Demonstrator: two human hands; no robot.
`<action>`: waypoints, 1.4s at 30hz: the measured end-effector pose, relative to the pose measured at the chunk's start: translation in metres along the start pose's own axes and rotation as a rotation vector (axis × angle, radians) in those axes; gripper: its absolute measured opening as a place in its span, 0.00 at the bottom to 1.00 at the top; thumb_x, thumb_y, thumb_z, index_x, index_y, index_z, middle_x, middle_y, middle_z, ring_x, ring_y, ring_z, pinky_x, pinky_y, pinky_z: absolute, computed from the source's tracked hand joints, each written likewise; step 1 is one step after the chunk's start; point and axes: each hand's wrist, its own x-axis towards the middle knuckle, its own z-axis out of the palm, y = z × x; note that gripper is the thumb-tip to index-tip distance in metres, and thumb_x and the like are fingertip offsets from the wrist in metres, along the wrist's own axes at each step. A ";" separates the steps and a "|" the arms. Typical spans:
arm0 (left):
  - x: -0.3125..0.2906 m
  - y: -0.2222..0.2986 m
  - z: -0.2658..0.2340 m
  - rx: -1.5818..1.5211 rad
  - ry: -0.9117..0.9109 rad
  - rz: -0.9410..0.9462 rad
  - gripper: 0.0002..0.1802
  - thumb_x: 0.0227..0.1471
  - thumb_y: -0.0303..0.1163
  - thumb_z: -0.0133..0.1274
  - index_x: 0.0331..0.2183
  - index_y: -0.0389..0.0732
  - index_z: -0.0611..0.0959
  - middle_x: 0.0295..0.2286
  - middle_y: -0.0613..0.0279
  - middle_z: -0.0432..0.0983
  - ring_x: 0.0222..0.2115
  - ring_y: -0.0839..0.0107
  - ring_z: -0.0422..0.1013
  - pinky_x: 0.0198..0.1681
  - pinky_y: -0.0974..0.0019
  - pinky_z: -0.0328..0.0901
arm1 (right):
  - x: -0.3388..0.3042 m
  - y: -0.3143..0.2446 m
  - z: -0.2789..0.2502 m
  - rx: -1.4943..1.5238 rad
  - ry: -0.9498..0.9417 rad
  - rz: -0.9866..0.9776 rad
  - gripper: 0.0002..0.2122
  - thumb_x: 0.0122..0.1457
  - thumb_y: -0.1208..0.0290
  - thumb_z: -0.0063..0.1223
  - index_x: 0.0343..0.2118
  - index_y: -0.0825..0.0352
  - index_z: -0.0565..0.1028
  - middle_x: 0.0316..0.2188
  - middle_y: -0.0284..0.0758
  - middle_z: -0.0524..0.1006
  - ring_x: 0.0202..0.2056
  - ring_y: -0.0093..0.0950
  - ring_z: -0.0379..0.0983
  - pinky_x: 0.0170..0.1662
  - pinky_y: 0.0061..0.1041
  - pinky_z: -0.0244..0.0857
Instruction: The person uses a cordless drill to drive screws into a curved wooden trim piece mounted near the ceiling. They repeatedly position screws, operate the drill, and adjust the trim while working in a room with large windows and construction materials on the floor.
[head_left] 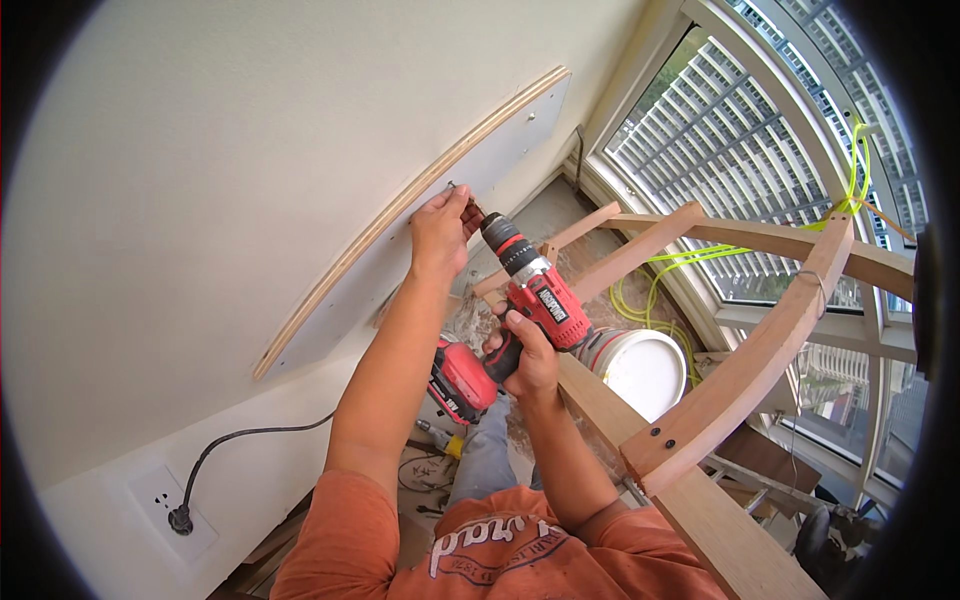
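Note:
My right hand (525, 352) is wrapped round the grip of a red and black cordless drill (540, 285), whose battery hangs at the lower left. The chuck points up and left at a grey-faced plywood panel (400, 240) on the wall. My left hand (442, 225) is raised to the panel, its thumb and fingers pinched on a small screw (452, 185) at the surface. The drill's tip lies close behind these fingers, which partly hide it; I cannot tell whether it touches the screw.
A wooden frame (750, 360) of curved and straight beams stands close on the right. Beyond it are a white bucket (645, 372), yellow-green cord (650, 300) and windows (730, 150). At lower left, a black cable (240, 435) runs from a wall socket (170, 515).

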 end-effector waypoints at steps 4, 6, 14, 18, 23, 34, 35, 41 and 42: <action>-0.003 0.004 -0.008 -0.004 -0.040 -0.015 0.08 0.57 0.31 0.53 0.37 0.36 0.77 0.28 0.63 0.74 0.28 0.71 0.72 0.35 0.67 0.69 | -0.003 0.002 0.005 0.067 0.002 0.020 0.15 0.57 0.73 0.51 0.48 0.66 0.68 0.34 0.33 0.74 0.23 0.24 0.70 0.28 0.30 0.68; -0.006 0.004 -0.008 0.009 -0.039 -0.001 0.07 0.58 0.31 0.51 0.36 0.37 0.76 0.29 0.62 0.75 0.30 0.68 0.73 0.36 0.65 0.69 | -0.003 0.003 0.004 0.065 0.002 0.023 0.14 0.57 0.73 0.51 0.46 0.67 0.69 0.34 0.33 0.74 0.22 0.24 0.70 0.28 0.30 0.68; -0.009 0.003 -0.005 -0.090 -0.075 -0.054 0.05 0.59 0.31 0.49 0.35 0.39 0.76 0.31 0.59 0.76 0.34 0.64 0.75 0.39 0.63 0.70 | -0.001 0.006 -0.010 0.050 0.012 0.079 0.10 0.55 0.71 0.52 0.38 0.69 0.71 0.27 0.31 0.72 0.21 0.23 0.69 0.27 0.29 0.67; -0.008 0.005 -0.006 -0.092 -0.046 -0.068 0.06 0.59 0.30 0.49 0.36 0.39 0.76 0.32 0.58 0.77 0.35 0.63 0.76 0.39 0.64 0.71 | 0.000 0.003 -0.002 0.026 0.024 0.075 0.09 0.55 0.71 0.52 0.36 0.69 0.71 0.25 0.31 0.72 0.21 0.23 0.69 0.27 0.28 0.66; -0.006 0.004 -0.001 -0.076 -0.023 -0.067 0.06 0.59 0.31 0.50 0.36 0.38 0.76 0.32 0.57 0.77 0.35 0.63 0.76 0.39 0.64 0.72 | 0.003 0.002 -0.003 -0.003 0.021 0.044 0.09 0.55 0.72 0.51 0.37 0.69 0.72 0.26 0.31 0.73 0.21 0.23 0.70 0.27 0.28 0.67; -0.017 0.003 -0.004 -0.075 0.022 -0.039 0.09 0.59 0.31 0.49 0.39 0.37 0.75 0.34 0.57 0.77 0.37 0.64 0.76 0.41 0.63 0.70 | 0.005 0.002 0.002 0.041 0.018 0.068 0.12 0.53 0.75 0.54 0.40 0.68 0.71 0.29 0.33 0.74 0.20 0.23 0.71 0.24 0.26 0.69; -0.022 0.004 -0.010 -0.057 -0.003 -0.041 0.10 0.59 0.31 0.50 0.41 0.35 0.75 0.36 0.56 0.76 0.39 0.64 0.75 0.43 0.62 0.69 | 0.003 0.004 0.003 0.038 0.022 0.052 0.12 0.52 0.75 0.55 0.40 0.67 0.71 0.29 0.32 0.74 0.20 0.23 0.71 0.24 0.26 0.69; -0.066 0.028 -0.041 0.203 0.031 0.054 0.17 0.58 0.31 0.52 0.46 0.30 0.74 0.42 0.50 0.75 0.44 0.60 0.73 0.49 0.60 0.67 | 0.007 -0.002 0.008 0.014 0.005 0.037 0.12 0.52 0.74 0.55 0.40 0.66 0.71 0.28 0.31 0.73 0.20 0.22 0.71 0.24 0.24 0.69; -0.087 0.030 -0.053 0.271 0.030 0.083 0.18 0.57 0.31 0.52 0.46 0.29 0.74 0.43 0.48 0.75 0.45 0.59 0.72 0.50 0.59 0.66 | -0.002 0.000 0.006 0.015 0.019 0.043 0.12 0.52 0.74 0.55 0.40 0.66 0.71 0.28 0.31 0.73 0.20 0.22 0.71 0.24 0.24 0.69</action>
